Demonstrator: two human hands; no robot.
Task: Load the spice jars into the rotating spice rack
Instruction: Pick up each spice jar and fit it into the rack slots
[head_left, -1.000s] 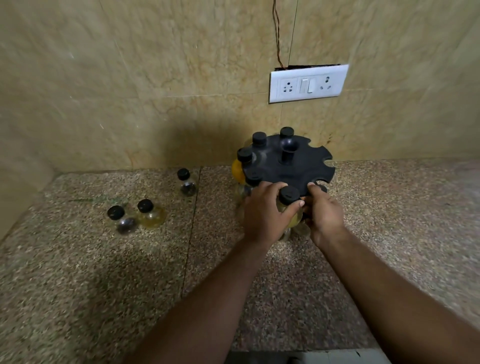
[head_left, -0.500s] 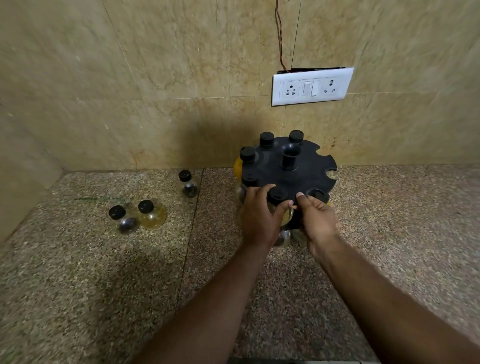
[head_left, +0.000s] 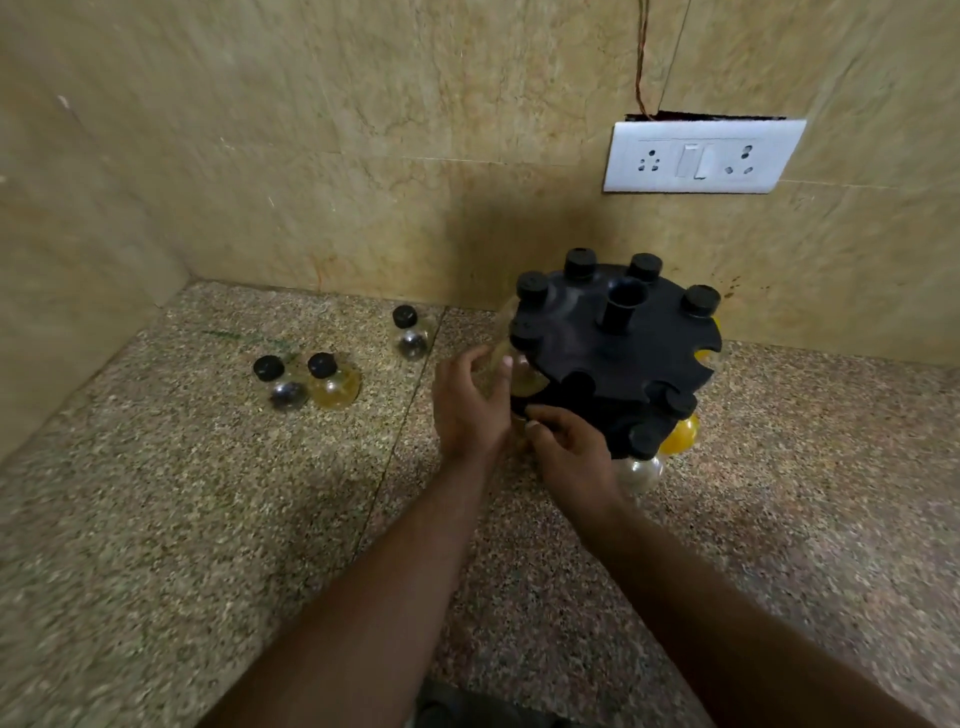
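The black rotating spice rack (head_left: 639, 353) stands on the counter against the wall, with several black-capped jars hanging in its rim slots. A clear jar (head_left: 640, 472) and a yellow jar (head_left: 681, 435) hang at its front right. Three loose jars stand to the left: a clear jar with dark contents (head_left: 280, 387), a yellow jar (head_left: 335, 384) and another clear jar (head_left: 410, 332). My left hand (head_left: 467, 410) hovers with relaxed fingers at the rack's left front, holding nothing. My right hand (head_left: 569, 452) touches the rack's front rim with its fingertips.
The speckled stone counter (head_left: 208, 519) meets tiled walls at the back and on the left, forming a corner. A white switch and socket plate (head_left: 701, 156) sits on the back wall above the rack, with a thin wire rising from it.
The rack has turned, and the jar that my left hand held at the front slot now hangs at the front right. My left hand has let go and shifted left.
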